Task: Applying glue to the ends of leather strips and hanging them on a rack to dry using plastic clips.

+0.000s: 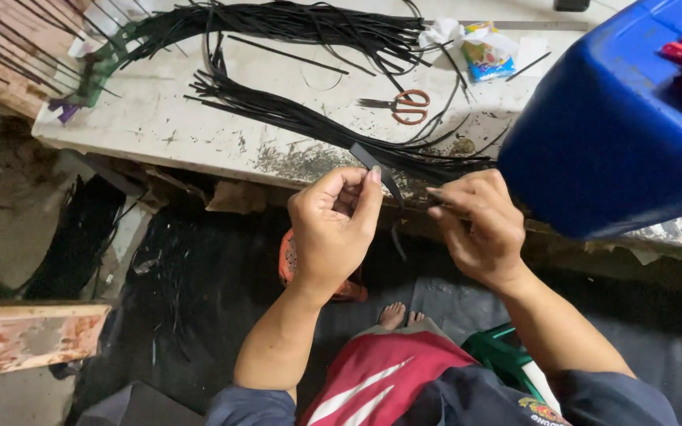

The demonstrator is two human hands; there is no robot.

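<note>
— Worn and pale, the surface (199,134) fills the top of the head view. What lies on it?

— Two loose bundles of black strips (294,24), too many to count, one pair of orange-handled scissors (404,105), one crumpled snack packet (485,54) and one blue container (617,118) at the right edge.

— And the hands?

— Left hand (331,229) has thumb and forefinger pressed together, pinching one short black strip (374,164) that sticks up above its fingertips. Right hand (479,229) is curled just beside it, fingertips closed on what looks like the strip's lower part, though I cannot tell for sure. Both hover at the surface's front edge.
</note>
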